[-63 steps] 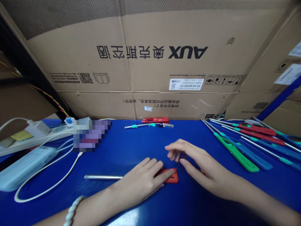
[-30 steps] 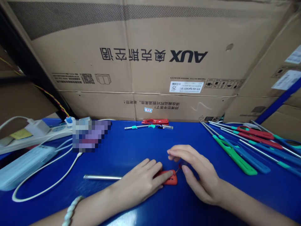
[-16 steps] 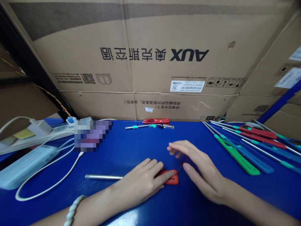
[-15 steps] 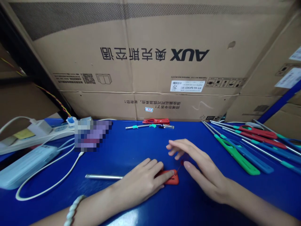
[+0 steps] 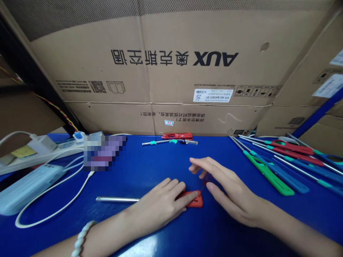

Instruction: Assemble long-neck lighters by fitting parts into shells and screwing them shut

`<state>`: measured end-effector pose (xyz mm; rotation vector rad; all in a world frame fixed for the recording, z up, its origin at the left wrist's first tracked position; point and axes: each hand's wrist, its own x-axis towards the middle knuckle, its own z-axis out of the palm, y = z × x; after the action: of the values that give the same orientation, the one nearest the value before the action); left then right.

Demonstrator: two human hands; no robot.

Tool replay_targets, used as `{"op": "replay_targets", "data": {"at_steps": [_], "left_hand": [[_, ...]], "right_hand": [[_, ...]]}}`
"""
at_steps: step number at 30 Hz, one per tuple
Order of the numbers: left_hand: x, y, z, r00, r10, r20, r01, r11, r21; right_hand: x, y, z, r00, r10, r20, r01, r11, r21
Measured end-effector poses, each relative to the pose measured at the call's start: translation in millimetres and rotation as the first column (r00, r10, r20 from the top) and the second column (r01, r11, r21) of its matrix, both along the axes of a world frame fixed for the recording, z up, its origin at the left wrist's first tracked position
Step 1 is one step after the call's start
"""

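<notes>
Cardboard sheet (image 5: 171, 34), approx. vertical, printed upside down w/ "AUX", forming the bkgd. In front, blue table (image 5: 150, 160), bearing all other items. L hand (image 5: 164, 200), palm down, closed over the handle of a red lighter (image 5: 195, 204), index finger extended along its top, handle pinned to the tabletop. R hand (image 5: 230, 189), opp. side, raised: index arched clear, thumb & curled fingers pinching a thin tool. Far L: power strip (image 5: 64, 147) w/ white charger (image 5: 44, 144); nearer the viewer, pale blue power bank (image 5: 30, 191). Far R: pile of long-stemmed lighters, incl. green lighter (image 5: 270, 175), adj. blue lighter (image 5: 293, 181), & several red and blue ones behind. Btwn strip & table centre: purple object (image 5: 107, 153), pixelated, identity n/a. Red lighter, as above, lies front-centre, approx. horiz.; its metal tube (image 5: 116, 199) projects L from beneath L hand. Rear, near cardboard: red handle (image 5: 182, 136), w/ rod (image 5: 163, 142) bearing green tape just in front. Bead bracelet (image 5: 81, 237) on L wrist. Smallest: thin tool (image 5: 203, 188), red upper end, tilted, tip at handle's R end beside L index; exact contact pt. unclear.
</notes>
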<state>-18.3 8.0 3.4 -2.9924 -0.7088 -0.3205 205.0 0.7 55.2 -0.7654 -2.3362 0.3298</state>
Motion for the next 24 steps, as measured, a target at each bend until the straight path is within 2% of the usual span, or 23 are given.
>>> {"op": "replay_targets", "data": {"at_steps": [2, 4, 7, 10, 12, 14, 16, 18, 24], "left_hand": [[0, 0, -0.1, 1.000, 0.001, -0.003, -0.001, 1.000, -0.004], [0, 0, 0.2, 1.000, -0.001, -0.006, 0.001, 1.000, -0.003], [1, 1, 0.9, 1.000, -0.001, -0.015, 0.000, 1.000, -0.007], [1, 1, 1.3, 1.000, 0.002, -0.024, -0.002, 1.000, -0.009], [1, 1, 0.9, 1.000, 0.001, -0.023, -0.001, 1.000, -0.003], [0, 1, -0.1, 1.000, 0.003, -0.019, -0.003, 1.000, 0.003], [0, 1, -1.1, 1.000, 0.006, -0.013, -0.006, 1.000, 0.000], [0, 2, -1.8, 1.000, 0.008, -0.010, -0.009, 1.000, -0.006], [0, 1, -0.8, 1.000, 0.000, -0.004, 0.000, 1.000, -0.008]], "right_hand": [[1, 1, 3.4, 1.000, 0.023, -0.001, -0.023, 0.996, -0.088], [3, 4, 0.9, 1.000, -0.005, 0.002, 0.005, 0.995, -0.097], [5, 8, -8.9, 0.997, -0.080, 0.003, 0.080, 0.995, 0.060], [4, 7, -13.6, 0.993, -0.114, 0.013, 0.107, 0.961, 0.256], [2, 4, -10.0, 0.993, -0.115, 0.031, 0.101, 0.953, 0.285], [1, 1, -2.6, 0.996, -0.074, 0.052, 0.062, 0.977, 0.202], [1, -2, 5.1, 0.999, -0.006, 0.050, 0.003, 0.998, 0.063], [2, -3, 10.2, 0.998, 0.049, 0.026, -0.048, 0.998, -0.036], [6, -5, 8.5, 0.998, 0.035, 0.058, -0.029, 0.995, -0.097]]}}
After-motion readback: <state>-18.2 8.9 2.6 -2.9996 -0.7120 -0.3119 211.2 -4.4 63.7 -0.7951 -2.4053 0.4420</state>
